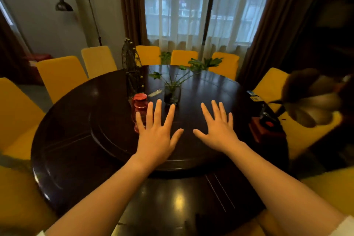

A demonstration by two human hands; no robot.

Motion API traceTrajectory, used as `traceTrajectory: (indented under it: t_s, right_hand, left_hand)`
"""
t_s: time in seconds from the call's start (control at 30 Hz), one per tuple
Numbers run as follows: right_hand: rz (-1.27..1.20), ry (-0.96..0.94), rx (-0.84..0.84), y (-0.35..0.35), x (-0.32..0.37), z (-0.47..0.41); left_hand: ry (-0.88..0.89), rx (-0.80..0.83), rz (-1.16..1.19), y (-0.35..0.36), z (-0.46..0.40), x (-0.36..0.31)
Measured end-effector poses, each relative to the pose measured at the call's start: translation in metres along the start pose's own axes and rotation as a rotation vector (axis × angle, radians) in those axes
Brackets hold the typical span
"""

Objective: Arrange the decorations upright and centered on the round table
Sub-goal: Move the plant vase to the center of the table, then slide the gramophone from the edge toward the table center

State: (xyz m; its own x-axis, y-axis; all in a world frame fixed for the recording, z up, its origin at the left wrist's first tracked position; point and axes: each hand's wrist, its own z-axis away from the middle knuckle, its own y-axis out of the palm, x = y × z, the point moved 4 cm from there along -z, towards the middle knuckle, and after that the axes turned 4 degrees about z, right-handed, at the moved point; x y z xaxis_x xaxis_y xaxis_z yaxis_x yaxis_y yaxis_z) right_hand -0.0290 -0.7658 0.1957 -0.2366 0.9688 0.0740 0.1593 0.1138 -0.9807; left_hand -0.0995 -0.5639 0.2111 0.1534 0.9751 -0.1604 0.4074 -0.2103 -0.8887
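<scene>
Both my hands hover flat above the dark round table (76,140), fingers spread, holding nothing. My left hand (156,132) partly covers a red lantern-like decoration (140,104) that stands upright on the raised turntable (107,130). My right hand (217,127) is to the right, over bare turntable. Behind the fingers stands a glass vase (172,93) with green leafy stems, upright. A dark wire Ferris-wheel ornament (132,69) stands upright behind the lantern. A small pale flat object (155,93) lies between lantern and vase.
Yellow-covered chairs (61,75) ring the table. At the right edge sit a red-brown box with a dark device (267,126) and a few small cards (253,96). A blurred dark furry shape (314,98) is at far right. Curtains and a window are behind.
</scene>
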Motion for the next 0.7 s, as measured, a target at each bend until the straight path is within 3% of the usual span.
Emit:
traceTrajectory:
  t_s: [0.37, 0.7]
  right_hand:
    - [-0.01, 0.209, 0.04, -0.066, -0.077, 0.192]
    - [-0.119, 0.455, 0.231, -0.069, -0.234, 0.323]
  left_hand:
    - [0.106, 0.028, 0.211, -0.049, 0.084, -0.117]
    - [0.017, 0.347, 0.375, 0.026, 0.13, -0.294]
